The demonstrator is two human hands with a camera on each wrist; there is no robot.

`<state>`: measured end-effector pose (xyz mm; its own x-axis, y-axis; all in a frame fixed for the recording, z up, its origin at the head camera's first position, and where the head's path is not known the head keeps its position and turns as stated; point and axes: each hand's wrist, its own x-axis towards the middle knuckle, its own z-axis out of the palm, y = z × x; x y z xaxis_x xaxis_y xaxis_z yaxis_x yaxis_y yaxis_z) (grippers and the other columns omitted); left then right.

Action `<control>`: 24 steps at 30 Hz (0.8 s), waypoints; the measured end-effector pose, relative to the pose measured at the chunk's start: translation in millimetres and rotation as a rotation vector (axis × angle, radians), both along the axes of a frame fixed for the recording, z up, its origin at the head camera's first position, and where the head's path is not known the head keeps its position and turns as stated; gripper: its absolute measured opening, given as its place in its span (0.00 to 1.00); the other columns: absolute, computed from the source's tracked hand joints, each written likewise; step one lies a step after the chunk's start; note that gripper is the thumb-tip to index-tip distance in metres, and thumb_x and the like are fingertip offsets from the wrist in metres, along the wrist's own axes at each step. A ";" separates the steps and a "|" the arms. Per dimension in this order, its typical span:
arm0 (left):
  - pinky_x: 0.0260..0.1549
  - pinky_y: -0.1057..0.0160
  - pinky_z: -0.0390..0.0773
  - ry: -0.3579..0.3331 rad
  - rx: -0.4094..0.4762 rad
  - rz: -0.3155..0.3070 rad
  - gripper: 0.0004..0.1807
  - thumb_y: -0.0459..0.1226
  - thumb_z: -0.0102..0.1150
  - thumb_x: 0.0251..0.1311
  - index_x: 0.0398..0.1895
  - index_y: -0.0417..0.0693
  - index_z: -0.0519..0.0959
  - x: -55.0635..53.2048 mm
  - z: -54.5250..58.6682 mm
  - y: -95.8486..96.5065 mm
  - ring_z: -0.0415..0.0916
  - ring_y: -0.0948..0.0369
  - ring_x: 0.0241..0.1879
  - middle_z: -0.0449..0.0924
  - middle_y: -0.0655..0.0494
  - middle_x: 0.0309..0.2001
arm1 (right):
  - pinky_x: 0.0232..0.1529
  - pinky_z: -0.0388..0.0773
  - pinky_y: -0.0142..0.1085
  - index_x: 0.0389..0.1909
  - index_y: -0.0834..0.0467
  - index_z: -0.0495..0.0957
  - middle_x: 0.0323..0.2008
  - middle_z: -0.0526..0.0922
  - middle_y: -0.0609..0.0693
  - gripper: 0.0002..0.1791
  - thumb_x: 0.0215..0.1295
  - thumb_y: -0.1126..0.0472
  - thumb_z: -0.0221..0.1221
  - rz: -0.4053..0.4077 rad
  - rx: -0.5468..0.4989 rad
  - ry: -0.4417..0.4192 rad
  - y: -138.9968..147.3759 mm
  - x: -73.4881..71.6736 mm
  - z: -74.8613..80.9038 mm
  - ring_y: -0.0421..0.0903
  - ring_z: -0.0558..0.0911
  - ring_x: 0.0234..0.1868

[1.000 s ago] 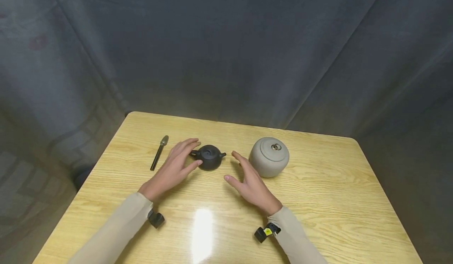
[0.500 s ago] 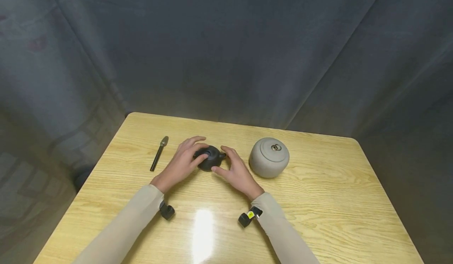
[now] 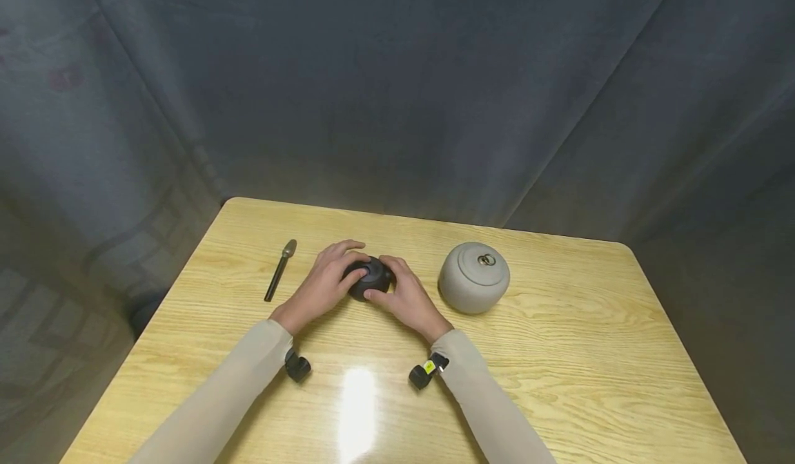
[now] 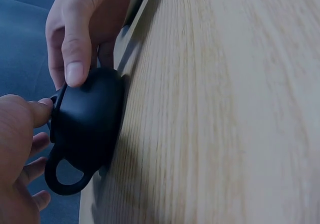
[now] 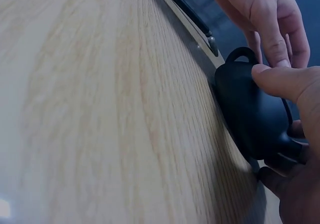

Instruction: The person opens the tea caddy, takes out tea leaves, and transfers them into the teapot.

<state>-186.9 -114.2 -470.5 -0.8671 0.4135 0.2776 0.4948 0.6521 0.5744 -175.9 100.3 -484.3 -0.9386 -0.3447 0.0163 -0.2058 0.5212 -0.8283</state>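
A small black teapot (image 3: 376, 281) sits on the wooden table between my hands. In the left wrist view its loop handle (image 4: 67, 189) points toward my left side, while the spout side is by my right hand. My left hand (image 3: 324, 281) pinches the knob of the teapot's lid from above, thumb at the near side. The lid is seated on the pot. My right hand (image 3: 411, 302) holds the teapot's body at the spout side. Its thumb lies on the near wall in the right wrist view, and its fingers reach round the spout, partly hidden.
Right of the teapot stands a round grey lidded jar (image 3: 473, 281) with metal rings (image 3: 486, 259) on its lid. A spoon-like tool (image 3: 279, 272) with a black handle and metal head lies left of my left hand. Dark curtains (image 3: 397, 91) hang behind the table (image 3: 590, 353).
Both hands have come in to the teapot: the left moved right onto the lid knob, the right moved left onto the body. The jar and the spoon-like tool stayed put.
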 end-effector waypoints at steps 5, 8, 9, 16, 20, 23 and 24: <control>0.77 0.32 0.61 -0.009 -0.007 -0.002 0.15 0.44 0.59 0.79 0.61 0.50 0.83 -2.3 0.0 1.8 0.67 0.43 0.76 0.74 0.47 0.73 | 0.75 0.74 0.53 0.78 0.59 0.66 0.75 0.71 0.57 0.42 0.69 0.49 0.72 -0.016 0.028 0.017 -0.9 -3.0 -1.0 0.57 0.75 0.75; 0.77 0.33 0.61 -0.011 -0.009 -0.004 0.13 0.43 0.59 0.78 0.58 0.50 0.84 -4.3 1.1 2.9 0.68 0.43 0.76 0.74 0.47 0.73 | 0.74 0.74 0.52 0.77 0.58 0.67 0.74 0.72 0.56 0.41 0.69 0.49 0.72 -0.024 0.048 0.023 -1.0 -3.9 -1.3 0.56 0.76 0.74; 0.77 0.33 0.61 -0.013 -0.011 -0.005 0.13 0.43 0.59 0.78 0.58 0.50 0.84 -4.9 1.9 3.4 0.68 0.43 0.75 0.75 0.47 0.73 | 0.74 0.74 0.52 0.77 0.58 0.68 0.74 0.72 0.56 0.41 0.69 0.49 0.72 -0.024 0.051 0.025 -1.0 -4.1 -1.3 0.56 0.76 0.74; 0.77 0.34 0.61 -0.023 -0.019 -0.009 0.08 0.41 0.61 0.77 0.51 0.50 0.84 -9.5 4.9 3.9 0.70 0.43 0.73 0.76 0.47 0.71 | 0.74 0.75 0.51 0.76 0.58 0.69 0.73 0.73 0.55 0.40 0.68 0.48 0.72 -0.017 0.055 0.030 -2.6 -5.3 -0.4 0.55 0.77 0.74; 0.77 0.34 0.61 -0.031 -0.008 -0.005 0.07 0.41 0.62 0.76 0.49 0.50 0.84 -11.8 3.3 3.4 0.70 0.43 0.74 0.77 0.48 0.70 | 0.75 0.74 0.52 0.76 0.59 0.69 0.74 0.73 0.55 0.41 0.68 0.48 0.73 -0.020 0.047 0.027 -3.1 -4.7 1.1 0.55 0.76 0.74; 0.77 0.32 0.61 -0.040 0.011 -0.005 0.07 0.40 0.62 0.76 0.49 0.49 0.84 -12.2 3.1 3.4 0.69 0.43 0.74 0.77 0.48 0.70 | 0.75 0.74 0.52 0.75 0.59 0.70 0.73 0.73 0.55 0.40 0.67 0.49 0.73 -0.025 0.042 0.024 -3.2 -4.5 1.6 0.55 0.76 0.75; 0.77 0.32 0.61 -0.041 0.016 -0.006 0.07 0.40 0.61 0.77 0.49 0.49 0.84 -12.2 3.6 3.5 0.69 0.43 0.74 0.77 0.48 0.70 | 0.75 0.74 0.52 0.75 0.59 0.70 0.73 0.73 0.55 0.40 0.67 0.49 0.74 -0.026 0.041 0.023 -3.1 -4.5 1.4 0.55 0.76 0.75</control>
<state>-199.1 -110.6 -466.9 -0.8755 0.4146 0.2483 0.4744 0.6396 0.6049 -180.5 97.2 -482.8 -0.9469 -0.3206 0.0246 -0.2106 0.5604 -0.8010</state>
